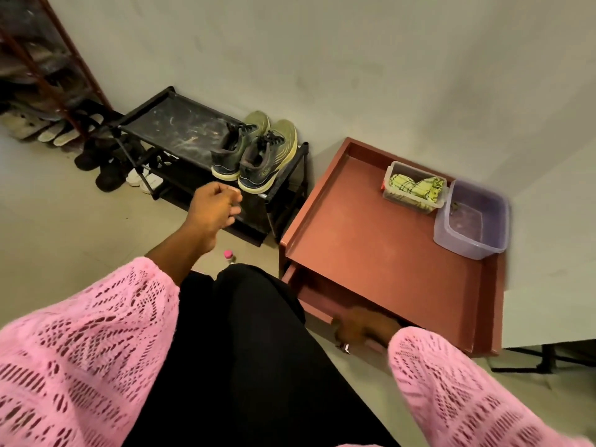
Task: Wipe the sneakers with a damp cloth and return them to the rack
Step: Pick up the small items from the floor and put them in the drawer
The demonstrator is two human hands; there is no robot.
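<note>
Big red desk (371, 240) with raised edges on the right, against the wall. Black shoe rack (180, 130) just left of the desk, top shelf dusty. Two green sneakers (258, 153) side by side on the right end of that top shelf, heels toward the camera. Purple tub (472, 221) at the far right corner of the desk, touching a clear box (414, 188). Yellow-green cloth (416, 187) folded inside the clear box. Left hand (214, 209) in the air just in front of the sneakers, fingers (233, 201) curled in, grasping nothing. Right hand (364, 329) low by the near edge of the desk, blurry, fingers bent, cannot tell if grasping anything. Small bottle with a pink cap (229, 256) on the floor.
</note>
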